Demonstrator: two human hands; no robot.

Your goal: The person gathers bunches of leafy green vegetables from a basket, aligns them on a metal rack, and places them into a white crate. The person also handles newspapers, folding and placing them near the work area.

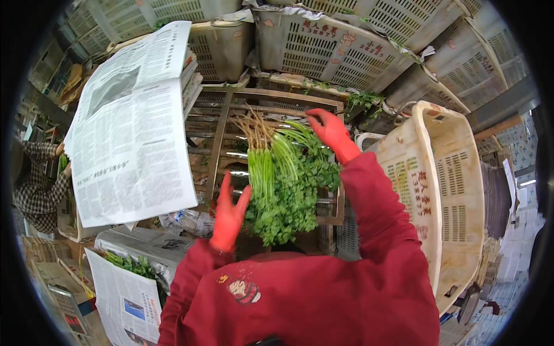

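Note:
Bunches of leafy green herbs (281, 186), with pale stems and brown roots, lie on a metal rack (220, 147) in front of me. Their roots point away from me and their leaves towards me. My left hand (229, 212), in a red glove, is at the left side of the leaves with thumb and fingers spread, holding nothing. At the upper right of the bunches is my right hand (333, 129), also red-gloved, its fingers apart near the stems. Whether its fingertips touch the rack's far bar is unclear.
A stack of newspapers (138, 125) stands at the left. Below it, more greens (134, 266) are partly wrapped in newspaper (125, 298). Plastic crates (333, 47) line the far side; an empty-looking crate (458, 186) is at my right. A co-worker in a checked shirt (39, 186) is at far left.

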